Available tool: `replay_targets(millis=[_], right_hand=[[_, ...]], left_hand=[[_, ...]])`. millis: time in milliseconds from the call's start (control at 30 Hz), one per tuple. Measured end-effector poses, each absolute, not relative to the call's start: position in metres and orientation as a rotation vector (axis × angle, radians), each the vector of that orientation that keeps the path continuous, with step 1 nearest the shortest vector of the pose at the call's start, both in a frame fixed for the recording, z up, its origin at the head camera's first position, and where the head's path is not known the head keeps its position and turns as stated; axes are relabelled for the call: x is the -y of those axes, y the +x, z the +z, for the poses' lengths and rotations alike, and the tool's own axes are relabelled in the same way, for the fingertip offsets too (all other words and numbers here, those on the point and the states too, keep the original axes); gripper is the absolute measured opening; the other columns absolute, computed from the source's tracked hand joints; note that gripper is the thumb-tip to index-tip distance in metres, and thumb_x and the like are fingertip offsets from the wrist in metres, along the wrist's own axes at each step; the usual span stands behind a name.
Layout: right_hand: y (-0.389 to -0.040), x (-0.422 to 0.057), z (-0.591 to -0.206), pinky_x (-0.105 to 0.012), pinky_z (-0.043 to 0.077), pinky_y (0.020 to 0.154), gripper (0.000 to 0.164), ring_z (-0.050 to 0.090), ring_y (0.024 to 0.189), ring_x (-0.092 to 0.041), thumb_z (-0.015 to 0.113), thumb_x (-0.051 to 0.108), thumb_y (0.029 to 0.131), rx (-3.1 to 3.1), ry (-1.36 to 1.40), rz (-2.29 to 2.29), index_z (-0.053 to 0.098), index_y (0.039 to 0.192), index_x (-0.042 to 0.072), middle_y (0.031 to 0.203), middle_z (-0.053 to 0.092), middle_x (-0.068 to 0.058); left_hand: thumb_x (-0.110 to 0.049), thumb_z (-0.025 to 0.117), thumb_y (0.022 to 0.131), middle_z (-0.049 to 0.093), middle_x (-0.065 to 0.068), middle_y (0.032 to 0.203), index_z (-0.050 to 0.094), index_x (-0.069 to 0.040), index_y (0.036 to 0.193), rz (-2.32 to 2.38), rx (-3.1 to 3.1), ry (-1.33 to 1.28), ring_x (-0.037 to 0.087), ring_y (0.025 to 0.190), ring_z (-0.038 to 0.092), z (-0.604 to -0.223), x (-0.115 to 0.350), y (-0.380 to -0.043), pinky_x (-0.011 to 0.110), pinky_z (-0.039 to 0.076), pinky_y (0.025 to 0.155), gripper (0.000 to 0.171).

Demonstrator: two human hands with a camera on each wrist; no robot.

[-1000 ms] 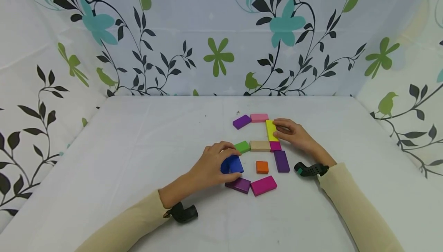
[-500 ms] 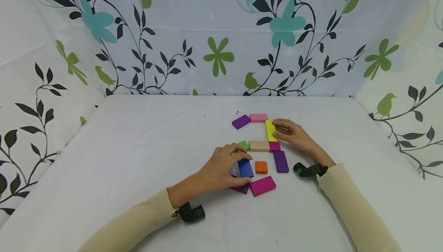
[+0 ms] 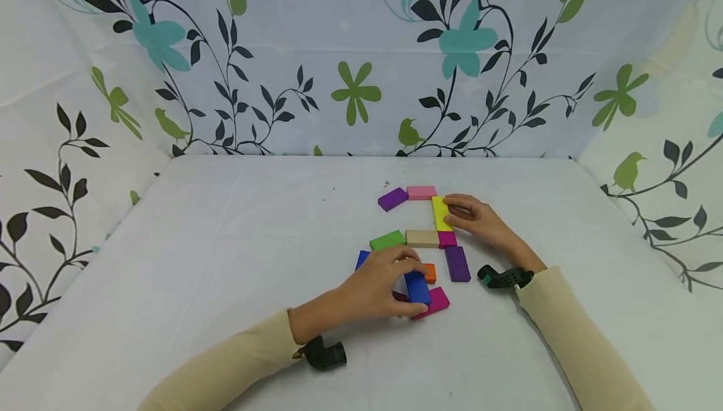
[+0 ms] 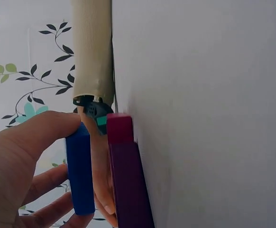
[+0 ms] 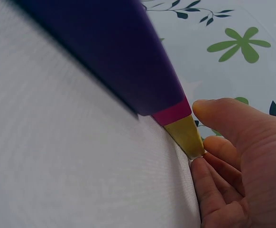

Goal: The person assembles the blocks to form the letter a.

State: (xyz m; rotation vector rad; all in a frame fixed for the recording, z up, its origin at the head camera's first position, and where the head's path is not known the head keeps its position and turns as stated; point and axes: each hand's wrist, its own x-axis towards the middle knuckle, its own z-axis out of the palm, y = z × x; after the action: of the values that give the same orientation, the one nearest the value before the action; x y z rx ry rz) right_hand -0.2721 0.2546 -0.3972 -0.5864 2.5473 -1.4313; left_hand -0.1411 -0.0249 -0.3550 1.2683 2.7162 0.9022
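A blue block (image 3: 417,287) is pinched between the thumb and fingers of my left hand (image 3: 373,285), over the near blocks. In the left wrist view that blue block (image 4: 82,173) shows raised beside a dark purple block (image 4: 130,183). Below the left hand in the head view, a magenta block (image 3: 439,301) is partly covered, and an orange block (image 3: 430,272) peeks out beyond it. My right hand (image 3: 477,218) rests at the right long side of a yellow block (image 3: 440,213), its fingertips touching that edge; the yellow block (image 5: 188,135) also shows in the right wrist view.
At the top of the figure lie a purple block (image 3: 392,199) and a pink block (image 3: 421,192). A tan block (image 3: 422,238) joins a green block (image 3: 388,240) to a small magenta block (image 3: 447,239). Another blue block (image 3: 362,259) shows behind the left hand. A patterned cloth (image 3: 350,28) hangs behind.
My left hand has moved right and slightly nearer with its blue block, uncovering the green block and another blue one on the table. The right hand has stayed at the yellow block.
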Motion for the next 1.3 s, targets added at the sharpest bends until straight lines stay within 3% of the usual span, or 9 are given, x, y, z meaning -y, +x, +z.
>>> replay_targets(millis=[667, 1133, 1300], right_hand=[[-0.274, -0.257, -0.397, -0.034, 0.038, 0.102, 0.053, 0.040, 0.137, -0.037, 0.062, 0.017, 0.096, -2.501, -0.617, -1.471, 0.044, 0.142, -0.001, 0.151, 0.034, -0.020], [-0.275, -0.257, -0.398, -0.032, 0.038, 0.101, 0.052, 0.040, 0.137, -0.037, 0.063, 0.016, 0.096, -2.491, -0.639, -1.482, 0.045, 0.142, -0.001, 0.151, 0.035, -0.020], [-0.275, -0.258, -0.399, -0.035, 0.038, 0.101, 0.052, 0.041, 0.137, -0.037, 0.063, 0.016, 0.095, -2.507, -0.639, -1.469, 0.046, 0.142, 0.000, 0.150, 0.035, -0.020]], left_hand=[[-0.043, 0.075, 0.083, 0.053, -0.001, 0.127, 0.064, -0.020, 0.125, 0.821, -2.654, 1.318, 0.012, 0.121, 0.048, -0.355, -0.004, -0.133, 0.030, 0.040, 0.097, 0.049], [-0.049, 0.070, 0.085, 0.053, -0.003, 0.128, 0.062, -0.024, 0.126, 0.694, -2.633, 1.400, 0.010, 0.122, 0.048, -0.357, -0.023, -0.130, 0.039, 0.035, 0.105, 0.049], [-0.050, 0.070, 0.085, 0.054, -0.003, 0.128, 0.062, -0.025, 0.125, 0.643, -2.632, 1.455, 0.009, 0.120, 0.048, -0.359, -0.029, -0.128, 0.036, 0.035, 0.105, 0.048]])
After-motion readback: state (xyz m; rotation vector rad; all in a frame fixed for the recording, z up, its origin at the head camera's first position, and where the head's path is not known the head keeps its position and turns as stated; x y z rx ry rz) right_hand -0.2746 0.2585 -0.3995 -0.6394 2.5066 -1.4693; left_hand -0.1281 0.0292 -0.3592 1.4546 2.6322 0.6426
